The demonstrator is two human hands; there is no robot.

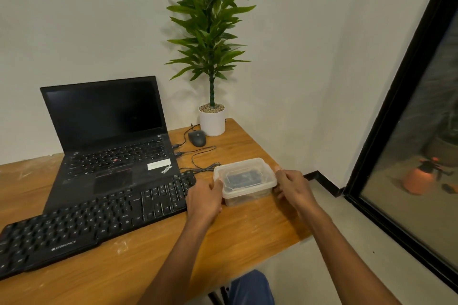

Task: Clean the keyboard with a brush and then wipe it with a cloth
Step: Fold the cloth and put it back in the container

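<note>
With the black keyboard just left of the lidded plastic container, our left hand and right hand curl fingers round its ends; next, we judge, lift the lid for the cleaning tools.

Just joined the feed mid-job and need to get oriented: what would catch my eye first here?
Both hands, left and right, grip the ends of a clear plastic box with its lid on, near the right edge of the wooden desk; something dark shows inside. Left of it a black keyboard lies aslant in front of an open laptop. A tall potted plant stands in the back corner.
</note>
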